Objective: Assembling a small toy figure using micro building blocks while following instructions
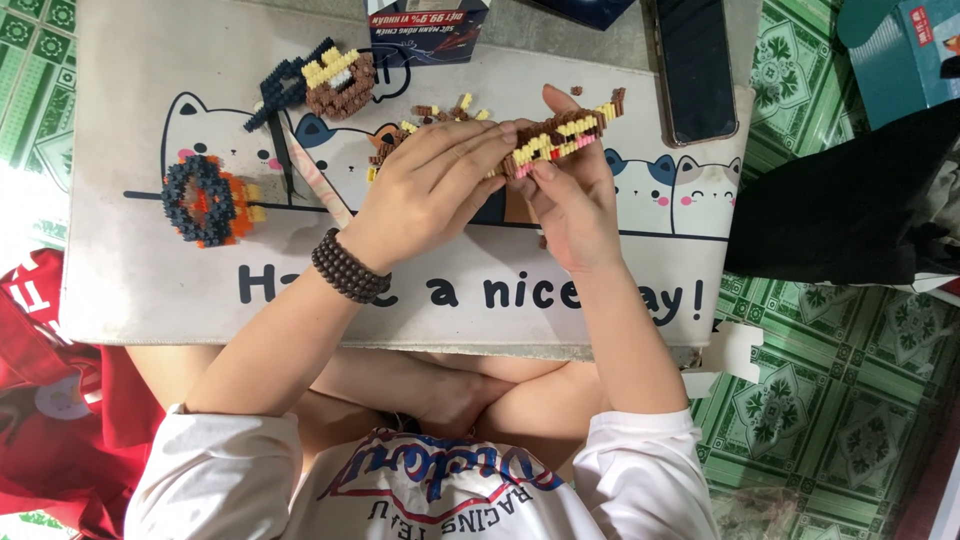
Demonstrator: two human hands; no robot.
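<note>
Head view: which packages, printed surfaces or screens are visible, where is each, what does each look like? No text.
Small carton: top centre edge of the mat, dark blue with a red band.
Phone: top right of the mat, flat, screen dark.
Teal box: top right corner on the floor, teal-blue, cropped.
Printed mat: beneath both hands, off-white, cartoon cats and dark lettering.

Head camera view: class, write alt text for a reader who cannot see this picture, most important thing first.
Two bare hands, the left hand wearing a dark bead bracelet and the right hand, hold a brown, yellow and pink mini-block model together over a pale cat-print mat. On the mat lie loose blocks, a navy and orange ring-shaped model and a brown and yellow block model; a dark phone lies at the mat's far edge.
</note>
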